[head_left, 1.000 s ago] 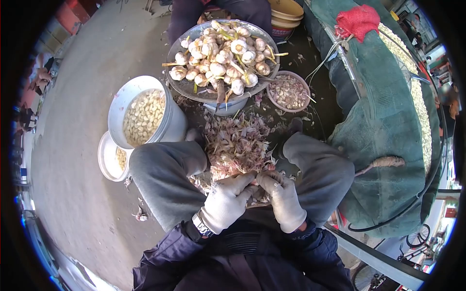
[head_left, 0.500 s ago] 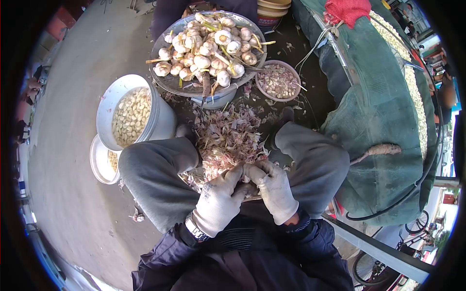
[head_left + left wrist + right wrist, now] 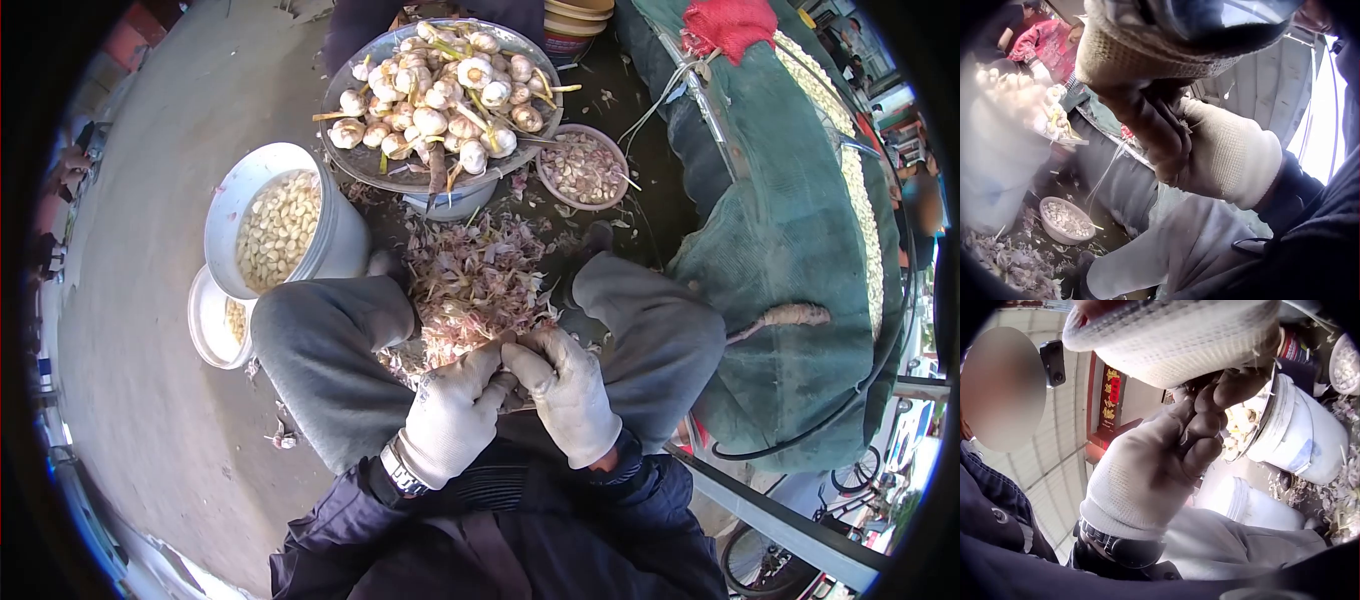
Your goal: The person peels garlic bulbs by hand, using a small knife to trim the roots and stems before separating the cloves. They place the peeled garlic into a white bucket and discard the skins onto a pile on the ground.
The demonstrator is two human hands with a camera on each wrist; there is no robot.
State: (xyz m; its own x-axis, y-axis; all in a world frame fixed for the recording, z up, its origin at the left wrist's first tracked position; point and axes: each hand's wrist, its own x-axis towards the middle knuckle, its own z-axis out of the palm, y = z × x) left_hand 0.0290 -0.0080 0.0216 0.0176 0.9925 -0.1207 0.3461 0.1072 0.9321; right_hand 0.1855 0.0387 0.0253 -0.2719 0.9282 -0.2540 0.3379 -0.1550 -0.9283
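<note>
In the head view my gloved left hand and gloved right hand meet between the knees, fingertips together. Both have curled fingers and pinch a garlic clove, mostly hidden by the gloves. A scrap of papery skin shows at the fingers in the left wrist view. Dark, soiled glove fingers press close together in the right wrist view. Just beyond the hands lies a heap of pinkish garlic skins on the ground. Farther off, whole garlic bulbs with stalks are piled on a wide round tray.
A white bucket of peeled cloves stands left of the knees, beside a lower white tub. A small pink bowl of cloves sits right of the tray. Green netting covers a long heap at right. Someone sits opposite.
The hands stay together, with the fingers shifting slightly and drawing in around the clove. A pinkish bit visible between the fingertips earlier is now hidden. The head view has shifted a little.
</note>
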